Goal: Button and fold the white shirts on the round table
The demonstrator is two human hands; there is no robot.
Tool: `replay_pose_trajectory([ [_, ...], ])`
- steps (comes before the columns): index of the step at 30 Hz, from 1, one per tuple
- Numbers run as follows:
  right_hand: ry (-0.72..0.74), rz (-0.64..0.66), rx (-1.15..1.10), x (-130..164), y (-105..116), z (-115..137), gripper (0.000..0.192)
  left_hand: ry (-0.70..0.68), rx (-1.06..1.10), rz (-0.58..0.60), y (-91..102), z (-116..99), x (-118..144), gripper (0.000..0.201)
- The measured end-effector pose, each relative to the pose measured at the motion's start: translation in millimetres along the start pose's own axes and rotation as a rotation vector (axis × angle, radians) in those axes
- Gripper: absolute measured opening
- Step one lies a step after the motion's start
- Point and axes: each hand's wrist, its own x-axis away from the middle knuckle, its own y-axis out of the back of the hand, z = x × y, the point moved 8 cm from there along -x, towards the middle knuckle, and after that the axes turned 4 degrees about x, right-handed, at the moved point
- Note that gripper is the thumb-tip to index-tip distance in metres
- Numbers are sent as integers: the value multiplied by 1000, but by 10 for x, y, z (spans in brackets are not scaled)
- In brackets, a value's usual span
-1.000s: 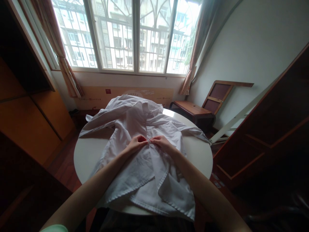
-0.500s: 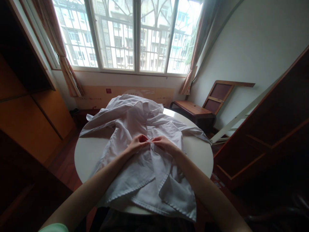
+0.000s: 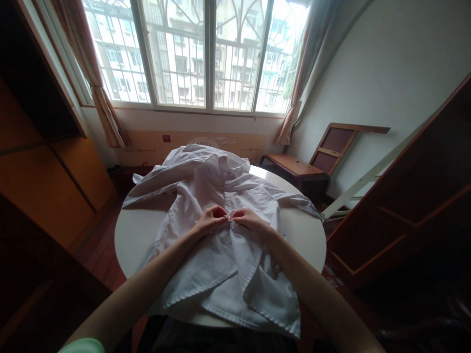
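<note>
A white shirt (image 3: 198,184) lies spread over a round white table (image 3: 128,240), its sleeves out to both sides and its hem hanging over the near edge. My left hand (image 3: 212,219) pinches the cloth at the shirt's front opening, fingers closed. Close against it, my right hand (image 3: 249,219) pinches the same spot from the other side. The fingertips of both hands nearly meet, and the cloth is gathered up between them. Whatever small part sits between the fingertips is too small to make out.
Beyond the table stands a wooden chair (image 3: 294,164) at the right. A flat cardboard box (image 3: 147,147) leans under the barred window (image 3: 176,59). Orange cabinets (image 3: 37,186) are on the left, and a dark wooden panel (image 3: 405,211) slants in at the right.
Hardly anything differs. Both hands stay pinched on the shirt front, with only a slight shift of the fingers and of the whole view.
</note>
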Motion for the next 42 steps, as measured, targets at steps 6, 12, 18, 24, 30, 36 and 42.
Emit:
replay_pose_trajectory([
  [6, -3, 4, -27, 6, -8, -8, 23, 9, -4, 1, -4, -22, 6, 16],
  [12, -37, 33, -65, 13, -17, -47, 24, -9, -26, -13, 11, 38, -30, 18],
  [18, 5, -22, 4, -18, 8, -11, 22, -19, -28, -14, 16, 18, -18, 14],
  [24, -7, 28, 12, -19, -14, -35, 23, 6, 35, 60, -19, -74, 32, 16],
  [30, -50, 68, -14, 23, -34, -54, 23, -14, 77, 160, -58, -48, 25, 26],
  [36, -54, 92, -13, 39, -43, -38, 23, -181, -64, 189, -102, -67, -16, 32],
  [42, -57, 113, -2, 63, -55, -4, 23, -360, -379, 167, -122, -240, 29, 11],
])
